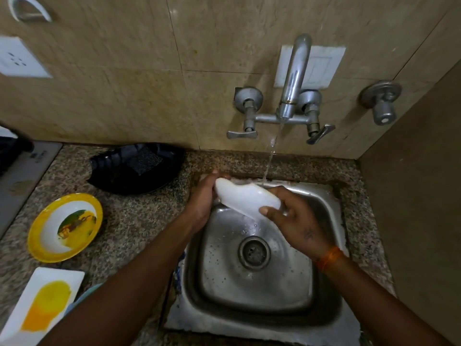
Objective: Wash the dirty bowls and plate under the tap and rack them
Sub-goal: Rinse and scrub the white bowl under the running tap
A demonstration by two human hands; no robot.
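Note:
Both my hands hold a white bowl [245, 198] tilted on edge over the steel sink [321, 216], just under the water running from the tap [294, 78]. My left hand [202, 203] grips its left rim. My right hand [294, 221] holds the right rim, thumb on the outside. On the counter to the left sits a yellow-rimmed bowl [50, 236] with green and orange food smears. A white rectangular plate [62, 275] stained yellow lies at the lower left.
A black plastic basket [112, 176] with a dark scrub pad [144, 161] stands on the granite counter behind the yellow bowl. An induction cooktop [25, 171] is at the far left. A second wall valve [381, 101] sits right of the tap, next to a side wall.

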